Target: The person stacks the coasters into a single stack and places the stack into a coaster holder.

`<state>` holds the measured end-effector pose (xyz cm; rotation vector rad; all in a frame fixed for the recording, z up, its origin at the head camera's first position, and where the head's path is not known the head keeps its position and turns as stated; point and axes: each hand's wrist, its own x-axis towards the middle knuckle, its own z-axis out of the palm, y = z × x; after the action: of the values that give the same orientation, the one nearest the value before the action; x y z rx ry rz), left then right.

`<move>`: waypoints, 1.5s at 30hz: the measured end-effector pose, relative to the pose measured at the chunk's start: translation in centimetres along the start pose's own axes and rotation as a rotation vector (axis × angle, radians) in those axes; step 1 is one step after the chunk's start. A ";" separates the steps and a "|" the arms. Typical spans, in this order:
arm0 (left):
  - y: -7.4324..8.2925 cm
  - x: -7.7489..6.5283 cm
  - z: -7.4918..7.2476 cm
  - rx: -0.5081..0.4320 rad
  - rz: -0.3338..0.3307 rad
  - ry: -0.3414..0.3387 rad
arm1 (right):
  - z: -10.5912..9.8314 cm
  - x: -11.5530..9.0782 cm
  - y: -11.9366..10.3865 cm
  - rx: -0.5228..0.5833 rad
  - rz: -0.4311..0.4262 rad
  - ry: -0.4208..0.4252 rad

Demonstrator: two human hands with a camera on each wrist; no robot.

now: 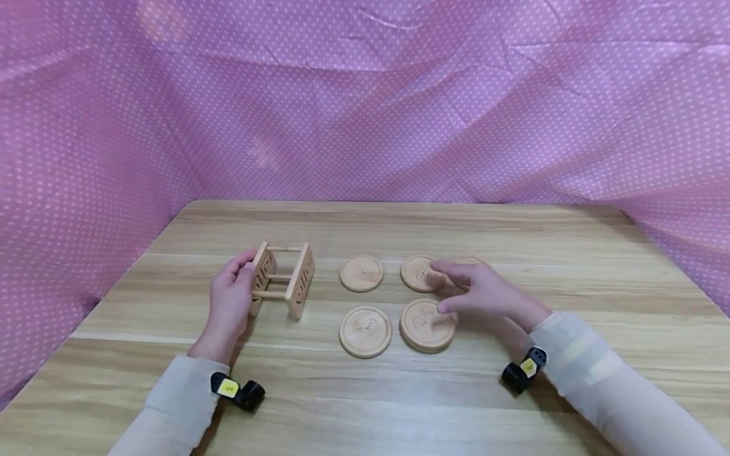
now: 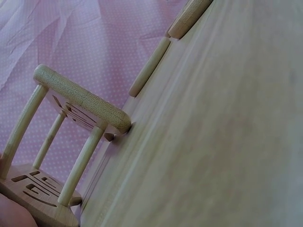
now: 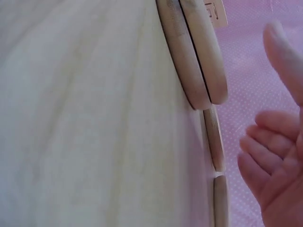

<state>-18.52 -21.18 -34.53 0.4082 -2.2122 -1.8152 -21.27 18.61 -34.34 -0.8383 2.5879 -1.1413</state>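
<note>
My left hand (image 1: pixel 227 297) grips the left side panel of a small wooden coaster holder (image 1: pixel 301 282), which has cut-out letters and round connecting rods. The left wrist view shows the holder's far panel (image 2: pixel 80 97) close to the tabletop. My right hand (image 1: pixel 485 292) hovers over round wooden coasters with thumb and fingers spread and nothing between them. Below its thumb lies a stack of two coasters (image 1: pixel 421 326), seen edge-on as a coaster pair (image 3: pixel 206 61) in the right wrist view. A back middle coaster (image 1: pixel 418 273) is under the fingertips; a back right coaster (image 1: pixel 469 260) is mostly hidden.
Between the holder and the right hand lie a back left coaster (image 1: pixel 362 273) and a front left coaster (image 1: pixel 365 332), both flat. All stand on a wood-grain table (image 1: pixel 342 405). A pink dotted cloth (image 1: pixel 365 126) hangs around the back and sides.
</note>
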 end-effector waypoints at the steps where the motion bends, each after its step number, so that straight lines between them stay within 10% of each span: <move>1: 0.0 0.0 0.0 0.002 0.001 -0.001 | 0.0 0.0 0.1 0.002 0.016 0.032; 16: -0.2 -0.1 0.1 0.000 0.005 0.004 | -1.1 0.0 1.0 -0.015 0.390 0.298; 45: -0.1 0.0 0.0 0.014 0.019 0.012 | -1.0 0.2 2.5 0.007 0.496 0.178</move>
<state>-18.56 -21.19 -34.61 0.3980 -2.2147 -1.7836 -22.83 20.49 -35.43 -0.0730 2.7009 -1.1054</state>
